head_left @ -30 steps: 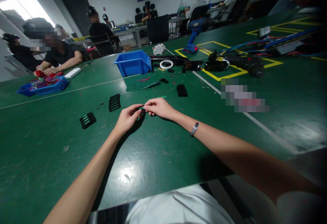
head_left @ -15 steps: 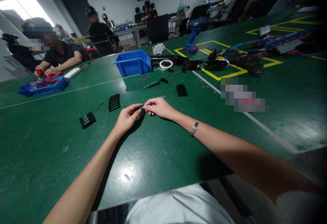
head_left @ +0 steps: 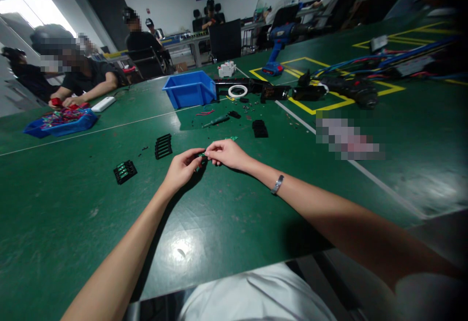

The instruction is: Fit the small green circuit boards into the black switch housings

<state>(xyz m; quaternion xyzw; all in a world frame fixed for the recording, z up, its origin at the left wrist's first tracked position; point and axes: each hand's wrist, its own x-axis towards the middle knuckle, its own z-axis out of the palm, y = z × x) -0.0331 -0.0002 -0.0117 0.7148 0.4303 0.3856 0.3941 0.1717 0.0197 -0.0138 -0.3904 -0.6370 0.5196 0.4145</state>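
My left hand (head_left: pixel 182 169) is closed around a small green part (head_left: pixel 201 155), with dark material next to it; its exact kind is too small to tell. My right hand (head_left: pixel 229 155), with a metal band on the wrist, pinches at the same part from the right, and the fingertips nearly meet. Just beyond the right hand lie small green pieces (head_left: pixel 233 138). To the left sits a black slotted frame (head_left: pixel 163 146), and nearer me a black holder with green strips (head_left: pixel 125 171) in its slots. Another black slotted piece (head_left: pixel 260 129) lies to the right.
Behind the hands are a screwdriver (head_left: pixel 218 121), a blue bin (head_left: pixel 189 90), a white ring (head_left: pixel 237 91) and scattered small bits. A blue cordless drill (head_left: pixel 278 48) stands farther back beside bundled cables (head_left: pixel 395 62). Across the table a person handles wires over a blue tray (head_left: pixel 69 123).
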